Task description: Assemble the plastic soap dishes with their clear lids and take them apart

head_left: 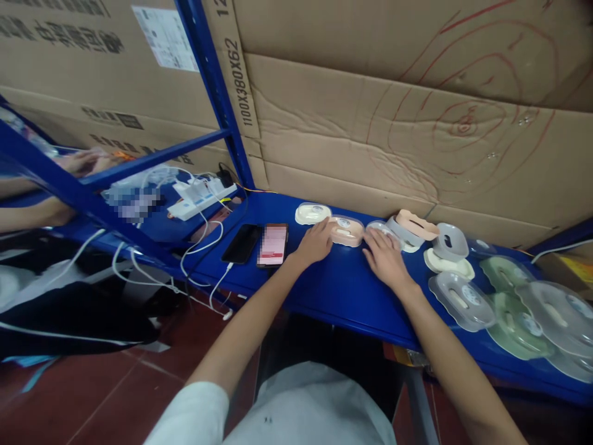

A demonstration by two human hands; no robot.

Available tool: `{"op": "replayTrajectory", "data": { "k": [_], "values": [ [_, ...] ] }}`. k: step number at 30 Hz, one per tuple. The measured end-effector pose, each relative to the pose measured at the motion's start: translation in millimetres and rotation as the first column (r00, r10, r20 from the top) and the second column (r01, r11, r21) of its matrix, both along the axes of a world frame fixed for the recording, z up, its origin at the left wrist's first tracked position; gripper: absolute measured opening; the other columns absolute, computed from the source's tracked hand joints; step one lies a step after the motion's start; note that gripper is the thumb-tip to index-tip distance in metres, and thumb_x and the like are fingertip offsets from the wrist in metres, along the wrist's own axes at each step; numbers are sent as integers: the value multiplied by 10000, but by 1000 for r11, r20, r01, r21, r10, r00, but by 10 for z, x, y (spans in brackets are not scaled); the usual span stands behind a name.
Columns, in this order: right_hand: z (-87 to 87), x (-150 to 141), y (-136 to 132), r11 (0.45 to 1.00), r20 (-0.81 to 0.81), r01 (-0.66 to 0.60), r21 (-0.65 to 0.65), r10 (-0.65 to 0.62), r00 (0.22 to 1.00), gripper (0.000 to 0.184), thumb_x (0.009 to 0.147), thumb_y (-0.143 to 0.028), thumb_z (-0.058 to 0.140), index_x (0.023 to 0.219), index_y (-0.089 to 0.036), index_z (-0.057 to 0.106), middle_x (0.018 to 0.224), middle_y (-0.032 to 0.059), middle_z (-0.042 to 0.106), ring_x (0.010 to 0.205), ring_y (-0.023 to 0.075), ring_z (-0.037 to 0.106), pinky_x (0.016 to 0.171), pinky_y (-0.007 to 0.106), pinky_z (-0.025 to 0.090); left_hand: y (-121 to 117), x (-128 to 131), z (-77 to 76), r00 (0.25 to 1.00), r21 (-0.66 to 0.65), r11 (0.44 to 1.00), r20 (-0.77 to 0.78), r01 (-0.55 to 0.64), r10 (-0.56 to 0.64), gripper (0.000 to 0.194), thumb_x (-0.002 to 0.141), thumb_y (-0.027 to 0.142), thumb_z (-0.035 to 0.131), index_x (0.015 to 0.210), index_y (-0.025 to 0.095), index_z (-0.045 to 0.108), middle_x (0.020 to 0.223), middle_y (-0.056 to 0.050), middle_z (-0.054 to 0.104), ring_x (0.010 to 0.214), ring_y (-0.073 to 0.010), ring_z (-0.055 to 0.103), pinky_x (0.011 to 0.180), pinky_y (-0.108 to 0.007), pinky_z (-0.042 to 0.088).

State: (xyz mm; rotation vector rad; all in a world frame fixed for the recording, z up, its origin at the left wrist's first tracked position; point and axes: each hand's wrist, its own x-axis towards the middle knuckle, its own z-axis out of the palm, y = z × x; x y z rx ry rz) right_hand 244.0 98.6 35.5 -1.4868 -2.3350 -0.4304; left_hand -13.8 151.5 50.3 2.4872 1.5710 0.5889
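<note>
A peach plastic box with a clear lid [348,231] sits on the blue shelf top. My left hand [315,243] touches its left end, with the fingers stretched out. Just to the right, my right hand [385,254] lies with spread fingers over a clear lid [376,227], which it partly covers. A cream box with a clear lid [313,214] stands behind my left hand. Beyond my right hand, a peach ring-shaped part [416,225] leans on a greyish one. Further right are a grey cover with a slot [451,241] and a cream base [448,266].
Clear-lidded grey [462,301] and green boxes [516,327] crowd the right end. Two phones [241,243] and a white power strip [202,201] with loose cables lie left. Behind a blue post [217,80], another person's hands work. Cardboard [315,111] walls the back.
</note>
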Motion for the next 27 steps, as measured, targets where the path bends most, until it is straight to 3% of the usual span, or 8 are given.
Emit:
{"op": "replayTrajectory", "data": {
  "k": [2, 4, 7, 11, 15, 19, 23, 27],
  "values": [
    [-79, -111, 10, 998, 20, -55, -19, 56, 998, 491, 1108, -292, 395, 1566, -187, 538, 1662, 138, 496, 1543, 311, 446, 1284, 551, 299, 192, -15, 53, 999, 7, 999, -34, -33, 33, 610, 969, 81, 492, 1568, 197, 473, 1723, -139, 400, 1593, -271, 381, 1292, -477, 336],
    [-161, -157, -34, 996, 30, -82, -35, 83, 996, 490, 1110, -310, 408, 1570, -201, 538, 1682, 132, 470, 1558, 312, 421, 1287, 553, 292, 362, -66, 97, 993, 6, 995, -64, -99, 99, 629, 945, 61, 497, 1565, 161, 467, 1716, -187, 388, 1601, -321, 355, 1301, -563, 282],
    [-223, -136, -118, 995, 15, -84, -51, 85, 996, 517, 1113, -366, 427, 1594, -192, 506, 1684, 152, 457, 1558, 330, 405, 1281, 571, 292, 472, -167, 116, 980, -2, 986, -107, -169, 168, 601, 934, 81, 546, 1527, 175, 510, 1649, -212, 463, 1556, -382, 395, 1241, -649, 326],
    [-196, -129, -171, 997, -20, -51, -53, 50, 999, 522, 1109, -402, 452, 1585, -198, 517, 1652, 198, 475, 1527, 353, 430, 1253, 598, 306, 280, -289, 76, 970, 23, 981, -144, -195, 196, 516, 955, 127, 588, 1467, 194, 576, 1516, -206, 563, 1463, -398, 458, 1152, -607, 427],
    [-150, -226, -212, 996, -29, -70, -56, 69, 997, 507, 1105, -379, 465, 1586, -226, 507, 1712, 194, 383, 1566, 359, 376, 1247, 619, 288, 29, -435, 86, 973, 44, 984, -153, -170, 175, 446, 970, 187, 655, 1413, 230, 632, 1454, -173, 603, 1382, -390, 506, 1135, -596, 435],
    [-86, -233, -223, 997, -104, -60, -51, 55, 993, 490, 1099, -413, 469, 1555, -247, 535, 1704, 167, 410, 1542, 348, 409, 1245, 599, 294, 97, -599, 179, 983, 36, 988, -100, -151, 154, 348, 993, 283, 692, 1338, 242, 682, 1356, -127, 664, 1285, -340, 595, 1082, -503, 509],
    [80, 45, -67, 990, -244, 134, 40, -121, 962, 456, 1107, -376, 384, 1479, -221, 598, 1633, 158, 515, 1492, 327, 471, 1205, 554, 337, 312, -668, 251, 984, 34, 985, -33, -172, 173, 339, 999, 232, 667, 1333, 174, 669, 1327, -144, 652, 1233, -285, 646, 1074, -419, 527],
    [237, 465, 224, 897, -320, 442, 16, -414, 852, 481, 1043, -266, 377, 1448, -146, 607, 1544, 195, 597, 1443, 340, 506, 1188, 581, 318, 248, -617, 211, 991, 55, 990, -25, -132, 134, 406, 994, 171, 633, 1400, 172, 630, 1420, -151, 599, 1296, -279, 618, 1128, -417, 492]
  ]
}}
